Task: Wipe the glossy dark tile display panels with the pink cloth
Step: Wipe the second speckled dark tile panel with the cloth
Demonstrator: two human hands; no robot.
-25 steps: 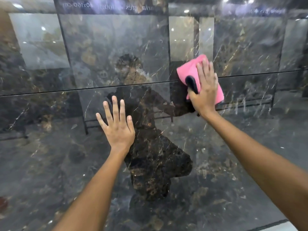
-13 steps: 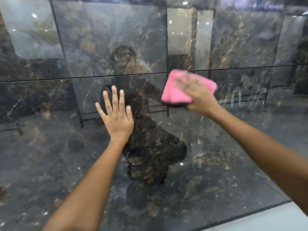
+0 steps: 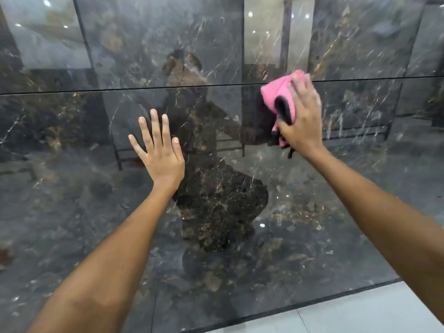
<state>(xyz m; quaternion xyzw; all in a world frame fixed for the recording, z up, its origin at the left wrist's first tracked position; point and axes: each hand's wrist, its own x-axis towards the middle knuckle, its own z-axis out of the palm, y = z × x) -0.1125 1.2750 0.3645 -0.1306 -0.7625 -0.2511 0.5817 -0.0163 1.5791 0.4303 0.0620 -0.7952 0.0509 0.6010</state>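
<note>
The right hand (image 3: 301, 116) is pressing the pink cloth (image 3: 280, 97) flat against the lower panel (image 3: 240, 236), just under the thin dark seam (image 3: 120, 90) that runs between the lower panel and the upper panel (image 3: 156, 39). Its fingers are lying over the cloth and its thumb is hooking round the lower edge, so it is grasping the cloth. The left hand (image 3: 161, 152) is resting flat on the same panel with fingers straight and spread, holding nothing. The cloth is bunched up, and its long side is running from lower left up to upper right, with the top tip pointing toward the seam. A loose end is hanging below the hand, so the cloth could be slipping out if the hand is pressing too lightly. The bare left palm could be leaving smudges on the shiny tile.
</note>
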